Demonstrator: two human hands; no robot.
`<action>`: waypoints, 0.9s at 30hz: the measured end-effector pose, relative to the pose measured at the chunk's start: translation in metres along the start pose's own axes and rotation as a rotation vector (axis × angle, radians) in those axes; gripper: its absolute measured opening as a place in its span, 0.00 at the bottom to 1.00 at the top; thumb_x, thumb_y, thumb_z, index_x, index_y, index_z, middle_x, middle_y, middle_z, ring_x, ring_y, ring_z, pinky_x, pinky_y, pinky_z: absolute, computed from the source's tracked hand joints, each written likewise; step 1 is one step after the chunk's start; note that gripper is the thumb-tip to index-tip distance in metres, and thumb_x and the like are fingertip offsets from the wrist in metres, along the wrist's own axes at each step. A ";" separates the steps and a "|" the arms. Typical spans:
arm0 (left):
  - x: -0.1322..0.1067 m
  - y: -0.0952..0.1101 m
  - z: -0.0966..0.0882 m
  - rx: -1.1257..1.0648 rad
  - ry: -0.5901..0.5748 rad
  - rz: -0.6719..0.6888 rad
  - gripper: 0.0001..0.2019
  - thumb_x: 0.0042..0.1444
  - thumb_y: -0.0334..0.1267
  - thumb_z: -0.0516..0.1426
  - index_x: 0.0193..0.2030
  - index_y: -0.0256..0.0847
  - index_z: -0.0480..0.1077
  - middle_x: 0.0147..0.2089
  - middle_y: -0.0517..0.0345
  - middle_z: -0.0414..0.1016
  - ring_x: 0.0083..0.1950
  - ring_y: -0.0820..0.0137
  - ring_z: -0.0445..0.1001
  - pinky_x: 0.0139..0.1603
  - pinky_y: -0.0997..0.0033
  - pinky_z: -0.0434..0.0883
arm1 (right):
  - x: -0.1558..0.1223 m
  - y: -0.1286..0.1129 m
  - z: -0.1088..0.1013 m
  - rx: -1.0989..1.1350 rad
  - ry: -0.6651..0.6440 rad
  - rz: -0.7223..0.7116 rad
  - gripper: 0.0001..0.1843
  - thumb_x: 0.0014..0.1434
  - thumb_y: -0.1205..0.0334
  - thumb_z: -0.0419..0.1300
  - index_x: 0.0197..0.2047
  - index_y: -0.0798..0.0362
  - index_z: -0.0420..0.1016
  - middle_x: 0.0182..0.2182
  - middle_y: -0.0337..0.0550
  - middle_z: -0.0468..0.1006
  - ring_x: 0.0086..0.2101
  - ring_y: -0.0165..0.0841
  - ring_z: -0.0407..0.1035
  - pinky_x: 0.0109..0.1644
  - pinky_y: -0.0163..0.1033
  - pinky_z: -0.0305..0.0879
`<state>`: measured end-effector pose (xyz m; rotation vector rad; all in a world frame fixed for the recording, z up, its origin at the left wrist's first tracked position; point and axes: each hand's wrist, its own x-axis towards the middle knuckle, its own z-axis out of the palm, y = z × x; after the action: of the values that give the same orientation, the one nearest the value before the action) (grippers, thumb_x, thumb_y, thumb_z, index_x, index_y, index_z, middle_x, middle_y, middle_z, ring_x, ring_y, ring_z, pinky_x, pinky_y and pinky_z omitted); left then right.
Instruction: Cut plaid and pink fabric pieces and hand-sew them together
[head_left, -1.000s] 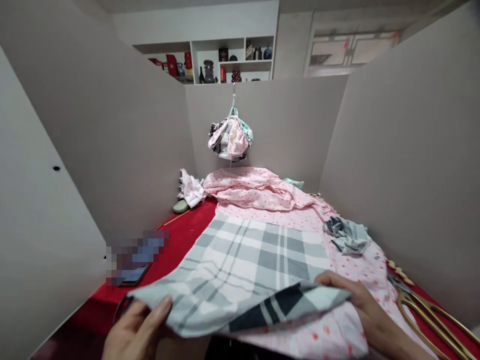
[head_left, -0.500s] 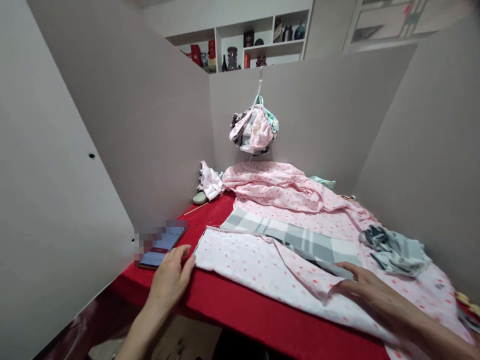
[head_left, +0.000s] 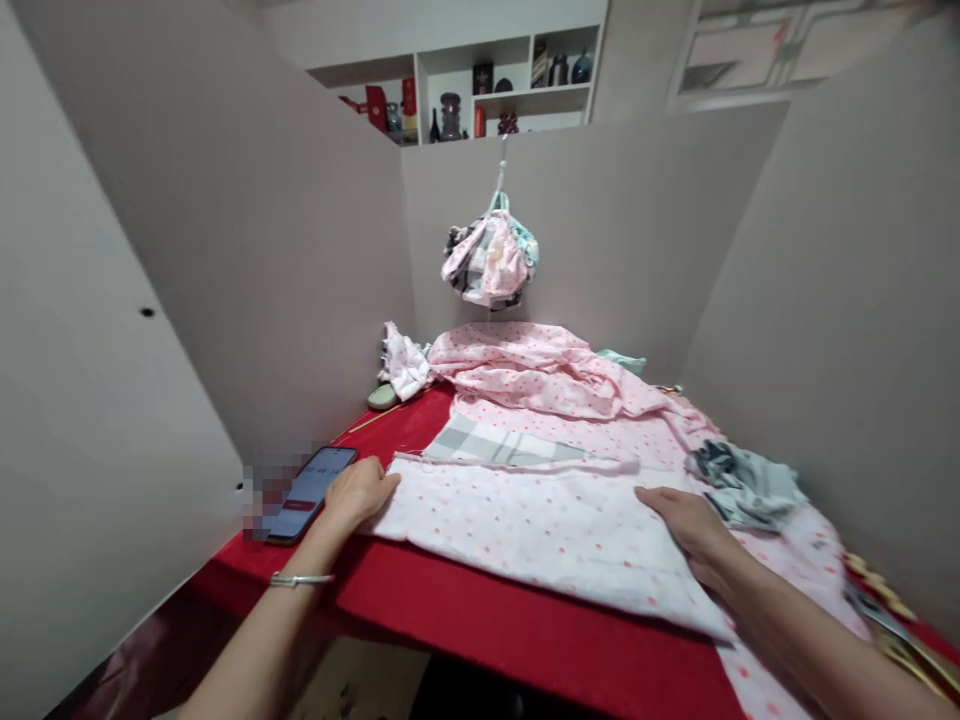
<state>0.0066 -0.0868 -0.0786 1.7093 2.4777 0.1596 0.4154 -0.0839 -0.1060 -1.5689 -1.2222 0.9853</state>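
A pale pink dotted cloth lies spread over a grey plaid cloth on the red table; only a strip of the plaid shows at the far side. My left hand rests on the dotted cloth's left edge with its fingers curled. My right hand lies flat on the cloth's right part, fingers stretched out.
A phone lies at the left by my left hand. Crumpled pink fabric is piled at the back, a grey scrap at the right, scissors at the right edge. A cloth bundle hangs on the back panel. Grey panels wall three sides.
The plaid cloth, open a second ago, is now covered by the pink dotted cloth, which both hands have drawn out flat. The view moved slightly left.
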 end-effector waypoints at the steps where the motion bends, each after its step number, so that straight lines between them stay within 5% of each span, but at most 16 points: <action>1: 0.003 0.002 0.000 0.010 0.007 0.005 0.19 0.54 0.50 0.48 0.41 0.37 0.71 0.46 0.39 0.76 0.46 0.52 0.74 0.39 0.62 0.67 | 0.000 0.000 0.000 0.014 -0.001 0.016 0.13 0.41 0.52 0.59 0.18 0.51 0.65 0.14 0.39 0.68 0.19 0.33 0.65 0.23 0.37 0.62; 9: 0.025 0.023 -0.003 0.030 0.045 0.096 0.34 0.52 0.53 0.48 0.56 0.24 0.61 0.54 0.26 0.67 0.55 0.42 0.67 0.46 0.52 0.66 | -0.003 -0.017 0.008 0.036 -0.056 -0.017 0.19 0.39 0.61 0.62 0.38 0.56 0.70 0.31 0.47 0.78 0.29 0.36 0.71 0.31 0.37 0.66; 14: 0.032 0.055 -0.007 -0.022 0.008 0.428 0.37 0.46 0.43 0.56 0.65 0.43 0.53 0.66 0.48 0.57 0.64 0.51 0.56 0.57 0.55 0.60 | -0.011 -0.037 0.012 -0.020 -0.130 -0.258 0.13 0.36 0.70 0.53 0.28 0.55 0.72 0.25 0.40 0.74 0.29 0.34 0.67 0.33 0.35 0.61; 17: 0.032 0.074 0.000 -0.063 -0.081 0.635 0.39 0.42 0.34 0.58 0.64 0.49 0.56 0.65 0.57 0.60 0.63 0.58 0.57 0.59 0.62 0.59 | -0.031 -0.038 0.010 -0.063 -0.213 -0.460 0.10 0.35 0.72 0.51 0.19 0.53 0.72 0.21 0.38 0.69 0.29 0.32 0.63 0.34 0.35 0.57; 21: 0.036 0.085 0.011 -0.131 -0.135 0.742 0.30 0.45 0.31 0.55 0.59 0.46 0.63 0.65 0.54 0.60 0.64 0.56 0.56 0.61 0.57 0.57 | -0.058 -0.023 0.002 -0.163 -0.285 -0.880 0.12 0.43 0.75 0.51 0.20 0.52 0.71 0.21 0.37 0.65 0.27 0.30 0.61 0.32 0.34 0.55; 24: 0.041 0.083 0.015 -0.197 -0.149 0.768 0.14 0.45 0.32 0.55 0.41 0.42 0.73 0.62 0.51 0.62 0.63 0.54 0.56 0.61 0.55 0.56 | -0.064 -0.017 -0.005 -0.140 -0.296 -0.834 0.11 0.46 0.75 0.51 0.21 0.53 0.70 0.25 0.38 0.66 0.27 0.29 0.62 0.32 0.33 0.56; 27: 0.043 0.074 0.013 -0.287 -0.168 0.783 0.06 0.45 0.34 0.55 0.32 0.40 0.72 0.58 0.52 0.66 0.59 0.57 0.62 0.58 0.60 0.60 | -0.062 -0.019 -0.009 -0.036 -0.327 -0.639 0.06 0.43 0.73 0.55 0.20 0.53 0.68 0.31 0.41 0.70 0.33 0.31 0.66 0.38 0.35 0.59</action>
<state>0.0618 -0.0198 -0.0814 2.3195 1.4666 0.3960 0.4063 -0.1437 -0.0809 -0.9452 -1.8237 0.8053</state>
